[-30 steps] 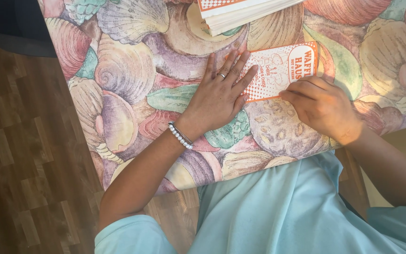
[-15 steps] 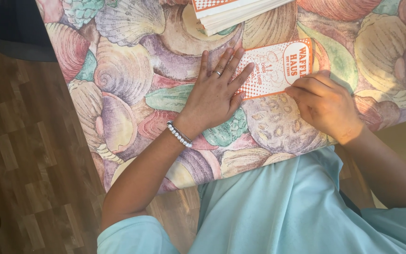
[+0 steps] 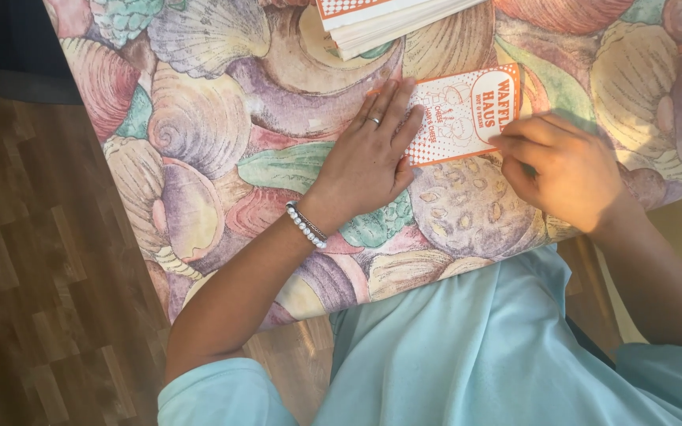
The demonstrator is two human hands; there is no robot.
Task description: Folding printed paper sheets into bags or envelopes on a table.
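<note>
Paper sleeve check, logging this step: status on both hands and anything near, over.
Left hand flat, pinning orange-and-white paper sleeve to the shell-print tablecloth. Right hand curled at its right edge. Stack of sleeves beyond, apart.

Worktop: the worktop [image 3: 199,118] was covered by a cloth printed with large pastel seashells.
Flat on it: an orange-and-white paper bag [image 3: 467,114] lay near the front edge.
Far edge: a stack of paper bags [image 3: 388,20] rested there, partly cut off.
Below: wood-plank floor [image 3: 33,300].
</note>
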